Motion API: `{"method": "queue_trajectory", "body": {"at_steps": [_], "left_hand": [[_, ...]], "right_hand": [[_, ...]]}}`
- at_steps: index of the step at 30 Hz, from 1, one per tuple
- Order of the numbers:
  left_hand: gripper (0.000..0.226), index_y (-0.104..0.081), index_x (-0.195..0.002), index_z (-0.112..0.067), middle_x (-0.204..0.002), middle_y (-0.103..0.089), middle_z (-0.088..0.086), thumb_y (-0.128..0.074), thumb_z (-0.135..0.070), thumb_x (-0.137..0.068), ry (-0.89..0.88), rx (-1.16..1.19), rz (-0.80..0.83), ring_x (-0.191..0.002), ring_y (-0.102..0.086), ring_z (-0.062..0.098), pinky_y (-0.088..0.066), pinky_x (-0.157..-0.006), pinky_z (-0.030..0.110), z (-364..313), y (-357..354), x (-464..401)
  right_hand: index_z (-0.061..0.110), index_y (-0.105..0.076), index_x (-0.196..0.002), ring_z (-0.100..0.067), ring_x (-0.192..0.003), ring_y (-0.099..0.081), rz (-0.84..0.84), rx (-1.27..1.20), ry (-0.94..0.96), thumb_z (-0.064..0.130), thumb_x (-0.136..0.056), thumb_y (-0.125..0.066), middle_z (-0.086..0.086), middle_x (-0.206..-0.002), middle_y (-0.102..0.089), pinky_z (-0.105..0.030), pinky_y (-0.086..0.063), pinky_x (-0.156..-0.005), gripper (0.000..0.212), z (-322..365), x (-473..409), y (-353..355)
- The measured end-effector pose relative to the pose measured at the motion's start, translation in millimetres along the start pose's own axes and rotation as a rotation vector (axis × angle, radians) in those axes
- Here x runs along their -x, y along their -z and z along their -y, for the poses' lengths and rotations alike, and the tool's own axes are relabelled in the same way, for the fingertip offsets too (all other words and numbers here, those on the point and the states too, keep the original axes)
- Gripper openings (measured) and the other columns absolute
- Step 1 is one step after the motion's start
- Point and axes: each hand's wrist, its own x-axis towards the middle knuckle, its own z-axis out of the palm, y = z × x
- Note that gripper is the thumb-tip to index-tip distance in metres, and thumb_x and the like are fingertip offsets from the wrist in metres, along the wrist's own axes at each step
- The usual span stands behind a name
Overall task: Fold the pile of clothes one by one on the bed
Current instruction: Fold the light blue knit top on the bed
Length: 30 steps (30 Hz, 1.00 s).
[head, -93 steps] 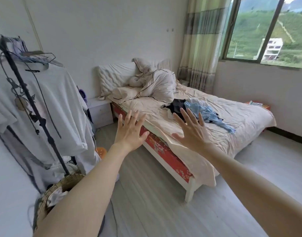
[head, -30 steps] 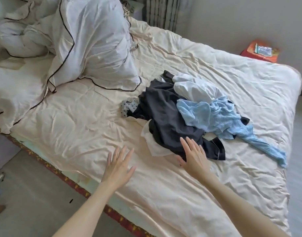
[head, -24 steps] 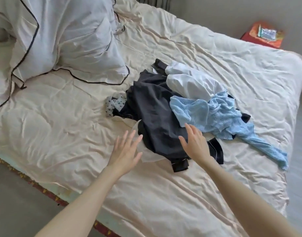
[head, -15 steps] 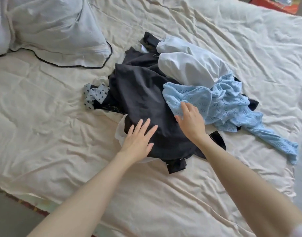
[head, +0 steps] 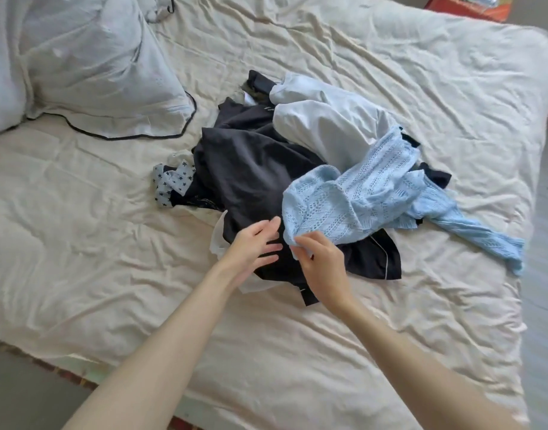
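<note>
— Head view: which step are we at?

— The very first garment, I'd say. The pile [head: 266, 169] sits heaped in the middle of the bed [head: 95, 274], nothing folded. The right hand [head: 320, 263] pinches the near edge of the blue knit top [head: 353, 203], which lies on top of the dark garment [head: 244, 172] and beside the white one [head: 322, 125].

— And the other?

— The left hand [head: 252, 245] is released, fingers straight, hovering just beside that same edge over the dark cloth. Both forearms reach forward from the near side of the bed.

— Next move?

— Probably a second grip with the left, then lifting the knit clear; its long sleeve trails off right and may drag.
</note>
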Motion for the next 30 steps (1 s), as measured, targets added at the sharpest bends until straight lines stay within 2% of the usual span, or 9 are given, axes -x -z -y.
{"method": "queue_trajectory", "body": {"at_steps": [6, 11, 13, 16, 18, 20, 23, 26, 30], "left_hand": [[0.017, -0.063, -0.103, 0.009, -0.07, -0.069, 0.001, -0.059, 0.003, -0.088, -0.143, -0.03, -0.107, -0.059, -0.065, 0.006, -0.055, -0.062, 0.018, 8, 10, 66], [0.01, -0.065, -0.095, -0.003, -0.079, -0.066, 0.0, -0.061, 0.003, -0.088, -0.353, -0.221, -0.303, -0.072, -0.061, 0.009, -0.053, -0.074, 0.023, 10, 62, 141], [0.017, -0.065, -0.084, -0.017, -0.08, -0.066, -0.007, -0.062, 0.0, -0.087, -0.483, -0.35, -0.357, -0.074, -0.06, 0.005, -0.049, -0.075, 0.017, 1, 86, 177], [0.029, -0.061, -0.077, -0.03, -0.078, -0.064, -0.015, -0.063, -0.002, -0.088, -0.628, -0.45, -0.401, -0.069, -0.058, -0.008, -0.043, -0.07, 0.005, -17, 113, 222], [0.029, -0.061, -0.078, -0.032, -0.079, -0.064, -0.016, -0.064, -0.005, -0.088, -0.687, -0.474, -0.441, -0.071, -0.058, -0.008, -0.043, -0.07, 0.005, -30, 131, 252], [0.025, -0.062, -0.08, -0.03, -0.081, -0.065, -0.015, -0.064, -0.007, -0.087, -0.736, -0.49, -0.494, -0.075, -0.059, -0.005, -0.045, -0.072, 0.007, -43, 150, 277], [0.02, -0.062, -0.083, -0.025, -0.08, -0.063, -0.015, -0.064, -0.005, -0.087, -0.815, -0.481, -0.601, -0.076, -0.058, -0.003, -0.044, -0.073, 0.007, -61, 178, 310], [0.016, -0.063, -0.086, -0.02, -0.077, -0.06, -0.014, -0.064, -0.004, -0.087, -0.875, -0.508, -0.736, -0.068, -0.056, -0.01, -0.039, -0.067, 0.001, -74, 204, 338], [0.011, -0.066, -0.099, -0.005, -0.094, -0.066, 0.003, -0.062, -0.004, -0.089, -0.932, -0.457, -0.905, -0.073, -0.056, -0.001, -0.038, -0.066, 0.002, -75, 225, 361]], "right_hand": [[0.002, -0.075, -0.087, -0.029, -0.063, -0.063, 0.117, -0.071, 0.163, 0.002, -0.079, -0.069, -0.014, -0.078, -0.067, -0.039, -0.053, -0.059, 0.01, 54, 56, 17], [0.004, -0.072, -0.099, -0.028, -0.091, -0.063, 0.179, -0.056, 0.223, 0.014, -0.088, -0.066, -0.009, -0.097, -0.067, -0.037, -0.05, -0.081, 0.017, 99, 72, 31], [0.005, -0.065, -0.118, -0.029, -0.111, -0.056, 0.144, -0.004, 0.231, 0.019, -0.089, -0.066, -0.011, -0.117, -0.062, -0.035, -0.042, -0.096, 0.032, 122, 62, 36], [0.013, -0.044, -0.141, -0.02, -0.133, -0.038, 0.354, 0.07, 0.231, 0.03, -0.091, -0.063, -0.004, -0.141, -0.047, -0.03, -0.027, -0.11, 0.056, 159, 43, 38], [0.016, -0.049, -0.137, -0.014, -0.122, -0.05, 0.511, -0.021, 0.215, 0.03, -0.09, -0.063, -0.001, -0.131, -0.057, -0.028, -0.036, -0.105, 0.051, 195, 42, 29], [0.01, -0.068, -0.111, -0.009, -0.09, -0.061, 0.554, -0.128, 0.216, 0.023, -0.088, -0.067, 0.001, -0.099, -0.069, -0.023, -0.046, -0.085, 0.026, 232, 49, 15], [0.001, -0.055, -0.065, -0.006, -0.057, -0.042, 0.481, -0.201, 0.263, 0.019, -0.086, -0.069, 0.005, -0.059, -0.047, -0.022, -0.035, -0.06, 0.03, 283, 57, 0], [0.013, -0.061, -0.07, -0.016, -0.07, -0.058, 0.419, -0.246, 0.322, 0.022, -0.087, -0.068, 0.001, -0.07, -0.062, -0.031, -0.045, -0.07, 0.02, 332, 56, 2], [0.003, -0.066, -0.087, -0.027, -0.077, -0.064, 0.384, -0.307, 0.369, 0.025, -0.088, -0.067, -0.011, -0.085, -0.069, -0.043, -0.052, -0.076, 0.022, 389, 52, 4]]}}
